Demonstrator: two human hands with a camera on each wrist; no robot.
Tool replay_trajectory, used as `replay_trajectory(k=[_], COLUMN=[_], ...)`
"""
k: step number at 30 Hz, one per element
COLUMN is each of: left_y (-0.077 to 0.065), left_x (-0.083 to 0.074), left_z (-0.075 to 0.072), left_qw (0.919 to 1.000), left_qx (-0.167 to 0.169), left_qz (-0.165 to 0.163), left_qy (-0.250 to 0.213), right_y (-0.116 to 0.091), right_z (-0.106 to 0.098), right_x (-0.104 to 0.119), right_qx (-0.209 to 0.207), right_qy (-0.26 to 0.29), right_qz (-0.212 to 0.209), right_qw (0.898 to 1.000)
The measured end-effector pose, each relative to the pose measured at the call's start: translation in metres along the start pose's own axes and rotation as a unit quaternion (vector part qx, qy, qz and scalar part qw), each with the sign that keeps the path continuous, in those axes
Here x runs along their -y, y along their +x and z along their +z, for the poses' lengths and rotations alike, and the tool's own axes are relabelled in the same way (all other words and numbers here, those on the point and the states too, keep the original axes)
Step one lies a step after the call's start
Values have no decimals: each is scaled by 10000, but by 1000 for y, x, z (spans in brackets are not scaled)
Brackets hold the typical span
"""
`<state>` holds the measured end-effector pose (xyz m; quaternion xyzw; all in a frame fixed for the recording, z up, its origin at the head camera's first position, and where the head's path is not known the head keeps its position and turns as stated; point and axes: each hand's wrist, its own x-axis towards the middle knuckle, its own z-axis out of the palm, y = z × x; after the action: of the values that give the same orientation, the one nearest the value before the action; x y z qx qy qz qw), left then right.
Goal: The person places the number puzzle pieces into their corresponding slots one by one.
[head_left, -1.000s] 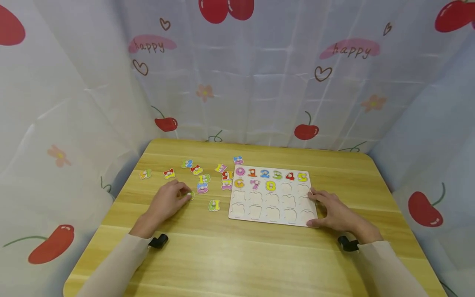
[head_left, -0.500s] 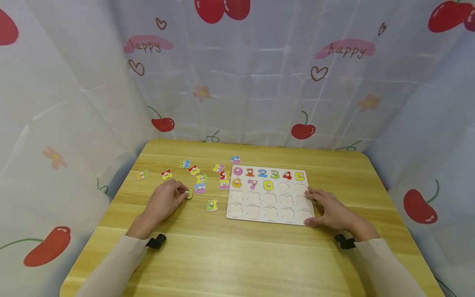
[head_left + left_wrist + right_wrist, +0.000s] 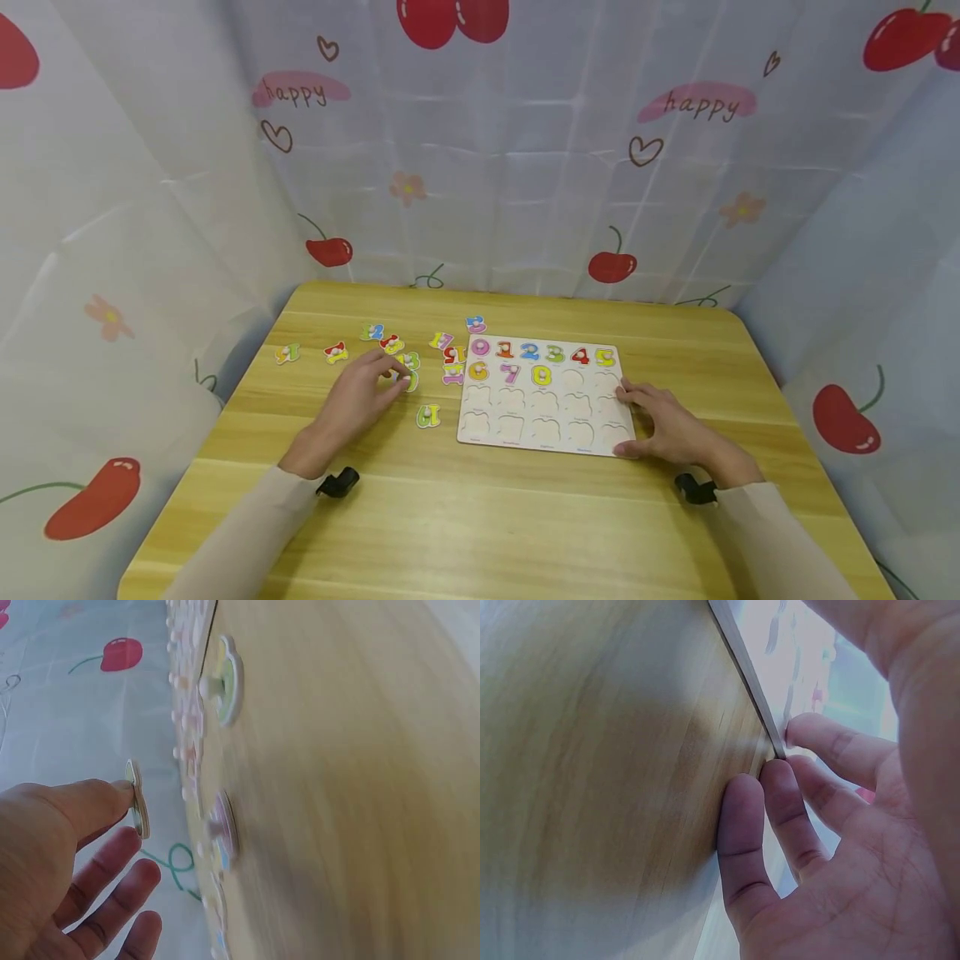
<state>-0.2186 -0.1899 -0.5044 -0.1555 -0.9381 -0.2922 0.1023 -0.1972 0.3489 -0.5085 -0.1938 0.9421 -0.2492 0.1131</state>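
In the head view, my left hand [image 3: 356,404] pinches a green number puzzle piece [image 3: 409,380] between thumb and fingers. The left wrist view shows this piece [image 3: 138,801] edge-on and off the table; its digit cannot be read. A pink and blue piece [image 3: 223,829] lies on the table below it. The pale puzzle board [image 3: 527,414] has digits 0 to 8 in its upper rows and bare recesses elsewhere. My right hand [image 3: 675,429] rests at the board's right side. In the right wrist view, its extended fingers [image 3: 784,802] touch the board's edge [image 3: 751,686].
A green and yellow 19 piece [image 3: 428,416] lies between my left hand and the board. More loose pieces, among them a 17 [image 3: 442,340] and a blue piece [image 3: 476,324], lie behind and left of the board. A patterned curtain [image 3: 487,200] encloses the wooden table [image 3: 480,517].
My left hand has picked up the green piece and moved it right and slightly farther back, over the pink and blue piece. My right hand stays at the board.
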Motion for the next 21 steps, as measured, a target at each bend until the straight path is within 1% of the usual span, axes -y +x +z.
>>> replay_trajectory(k=[5, 9, 16, 21], left_y=[12, 25, 50, 66], left_x=[-16, -30, -60, -84], left_z=[13, 27, 59, 84], left_qw=[9998, 9989, 9934, 9911], left_qx=[92, 136, 279, 411], left_qz=[75, 195, 587, 770], left_qy=[-156, -404, -946, -1004], right_y=[-1, -1, 0, 0], right_z=[0, -1, 0, 2], right_x=[-1, -1, -3, -5], right_qx=[-18, -20, -4, -11], right_qy=[-6, -15, 33, 66], right_qz=[5, 32, 23, 5], right_qw=[10000, 10000, 10000, 10000])
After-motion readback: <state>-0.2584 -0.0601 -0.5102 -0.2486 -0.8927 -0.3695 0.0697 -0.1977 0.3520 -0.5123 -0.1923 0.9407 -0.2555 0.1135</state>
